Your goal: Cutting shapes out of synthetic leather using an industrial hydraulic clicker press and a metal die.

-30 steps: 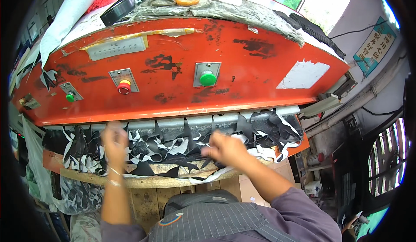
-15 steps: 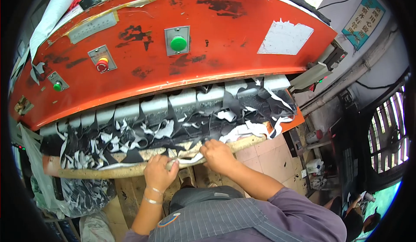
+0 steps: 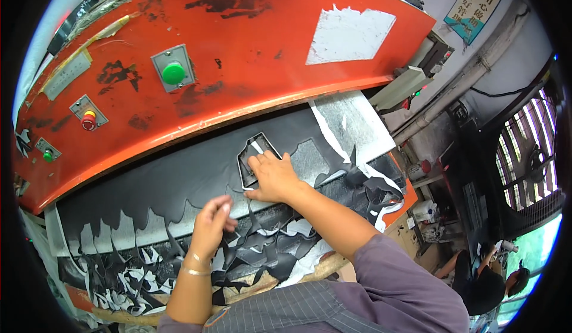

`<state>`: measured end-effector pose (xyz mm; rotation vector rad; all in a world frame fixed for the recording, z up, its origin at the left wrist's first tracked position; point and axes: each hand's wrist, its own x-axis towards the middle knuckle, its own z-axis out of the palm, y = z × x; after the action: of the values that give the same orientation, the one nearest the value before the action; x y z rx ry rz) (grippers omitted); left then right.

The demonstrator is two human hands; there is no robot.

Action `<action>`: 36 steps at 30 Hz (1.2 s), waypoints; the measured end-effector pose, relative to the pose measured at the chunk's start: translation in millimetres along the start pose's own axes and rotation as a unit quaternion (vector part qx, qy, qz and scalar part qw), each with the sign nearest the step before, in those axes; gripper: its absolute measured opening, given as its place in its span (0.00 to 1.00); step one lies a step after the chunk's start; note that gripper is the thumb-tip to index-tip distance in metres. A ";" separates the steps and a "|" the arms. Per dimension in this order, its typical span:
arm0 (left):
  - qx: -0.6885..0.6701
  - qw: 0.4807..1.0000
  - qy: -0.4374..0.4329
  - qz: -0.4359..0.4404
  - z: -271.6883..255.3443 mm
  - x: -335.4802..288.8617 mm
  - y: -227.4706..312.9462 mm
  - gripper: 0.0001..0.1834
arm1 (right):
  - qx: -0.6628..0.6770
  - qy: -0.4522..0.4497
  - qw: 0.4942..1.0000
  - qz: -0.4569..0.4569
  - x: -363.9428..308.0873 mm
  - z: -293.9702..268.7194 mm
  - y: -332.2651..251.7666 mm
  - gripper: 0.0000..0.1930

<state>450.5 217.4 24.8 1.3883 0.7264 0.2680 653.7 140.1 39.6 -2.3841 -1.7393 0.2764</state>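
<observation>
Head view: right hand [image 3: 273, 177] lies spread on metal cutting die [image 3: 257, 157]; left hand [image 3: 211, 225] pinches black sheet [image 3: 179, 181].

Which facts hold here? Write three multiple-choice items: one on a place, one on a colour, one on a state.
1. Where does the right hand rest?
A. On a wall fan
B. On the metal cutting die lying on the black sheet
C. On a push button

2. What colour is the large round button on the orange machine panel?
A. Blue
B. White
C. Green

3. How is the black sheet's near edge?
A. Cut into jagged notches
B. Straight and uncut
C. Rolled up

Answers: 1 B, the palm lies flat on the die's frame; 2 C, it is bright green in a grey plate; 3 A, pointed tabs and gaps run along it by the left hand.
</observation>
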 end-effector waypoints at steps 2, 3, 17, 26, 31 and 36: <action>-0.040 0.999 0.035 0.002 15.4 34.3 4.0 0.25 | 0.062 0.023 0.998 -0.010 -2.6 -0.4 8.2 0.34; -0.040 0.999 0.031 -0.004 23.9 44.8 6.5 0.25 | 0.122 0.049 0.991 -0.016 -8.0 -3.0 13.4 0.34; 0.291 0.917 -0.274 0.012 83.9 -29.1 -7.7 0.32 | 0.150 0.088 0.985 -0.013 -34.3 -32.3 67.4 0.34; 0.348 0.919 -0.009 0.184 83.7 51.6 18.2 0.39 | 0.063 0.233 0.970 0.030 26.2 4.2 130.4 0.36; 0.388 0.892 0.087 0.214 103.6 124.7 -5.3 0.44 | 0.171 0.144 0.972 0.071 14.2 1.6 180.3 0.40; 0.438 0.873 0.084 0.195 114.3 133.8 -6.5 0.45 | 0.104 0.155 0.982 0.015 10.5 18.2 194.3 0.34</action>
<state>619.8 202.2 -21.2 2.4172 0.7343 0.4045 830.9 92.2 -27.2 -2.1705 -1.4598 0.0786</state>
